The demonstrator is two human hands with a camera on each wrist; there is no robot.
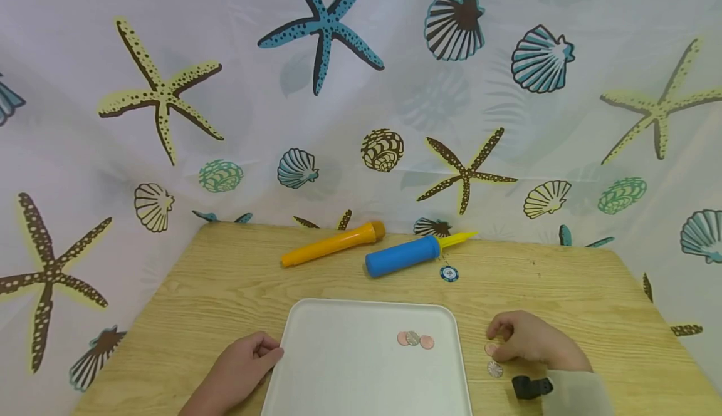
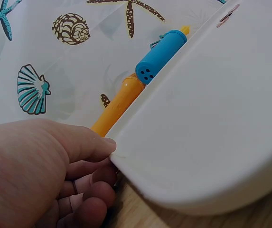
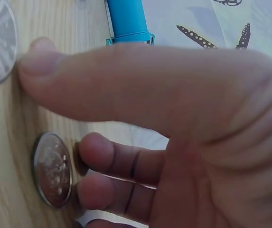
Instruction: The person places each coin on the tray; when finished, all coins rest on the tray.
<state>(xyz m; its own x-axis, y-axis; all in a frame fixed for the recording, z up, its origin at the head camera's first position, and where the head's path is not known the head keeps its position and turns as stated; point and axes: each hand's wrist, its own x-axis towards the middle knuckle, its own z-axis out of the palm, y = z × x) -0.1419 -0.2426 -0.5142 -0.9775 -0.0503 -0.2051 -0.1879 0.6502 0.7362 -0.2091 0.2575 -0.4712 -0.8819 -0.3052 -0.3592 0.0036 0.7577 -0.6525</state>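
**Five coins, two hands: three on the tray, two just off it**

A white fabric sheet printed with starfish and shells (image 1: pixel 248 115) hangs beyond a pale wood-grain table (image 1: pixel 541 291). On the table lies a white, round-cornered shallow tray (image 1: pixel 361 372), between both hands, perhaps so each side stays within easy reach.

At the tray's left rim, the left hand (image 1: pixel 241 363) has its thumb on the edge and its fingers curled beside it: a light pinch, probably to steady it. Right of the tray, the right hand (image 1: pixel 533 341) appears to grasp nothing, thumb and fingers parted around flat coins.

Beyond the tray's far edge lie a blue cylindrical pump with a yellow tip (image 1: pixel 403 256) and an orange microphone-shaped stick (image 1: pixel 333 245), seemingly set aside to leave working room. A blue-and-white round chip (image 1: pixel 449 273) sits just beyond the tray's far right corner.

Inside the tray, toward its right, a silver coin (image 1: pixel 413 338) overlaps one copper coin (image 1: pixel 402 339), with another copper coin (image 1: pixel 427 342) close by. Outside its right rim, a loose copper coin (image 1: pixel 489 348) lies by the right fingertips, a loose silver coin (image 1: pixel 495 369) by the thumb.
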